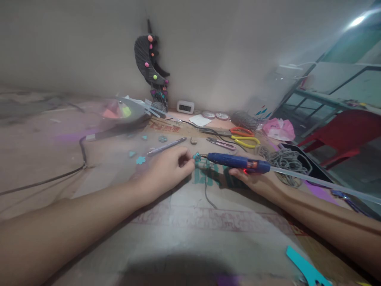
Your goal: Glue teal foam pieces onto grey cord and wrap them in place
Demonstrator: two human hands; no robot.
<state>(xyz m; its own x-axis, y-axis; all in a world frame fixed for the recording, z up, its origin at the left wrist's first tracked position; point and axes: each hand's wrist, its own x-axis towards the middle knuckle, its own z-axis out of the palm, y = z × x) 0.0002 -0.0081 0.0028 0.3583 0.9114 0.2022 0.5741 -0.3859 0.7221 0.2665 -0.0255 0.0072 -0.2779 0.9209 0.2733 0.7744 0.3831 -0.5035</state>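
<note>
My left hand [169, 167] is closed in a pinch on a small teal flower-shaped piece [196, 157], held just above the cardboard. My right hand [253, 178] grips a blue glue gun [238, 161] with a clear glue stick [324, 184] trailing out of its back. The gun lies level and its metal tip touches or nearly touches the teal piece. A red light glows under the gun near my fingers.
Flattened cardboard [190, 222] covers the work surface. Loose teal cutouts [140, 160], a pen [166, 146], yellow and orange scissors [244, 137], grey yarn [282, 161], a clear bowl [119, 113], a dark crescent wall hanging [150, 63], a small clock [185, 107], a red chair [342, 135].
</note>
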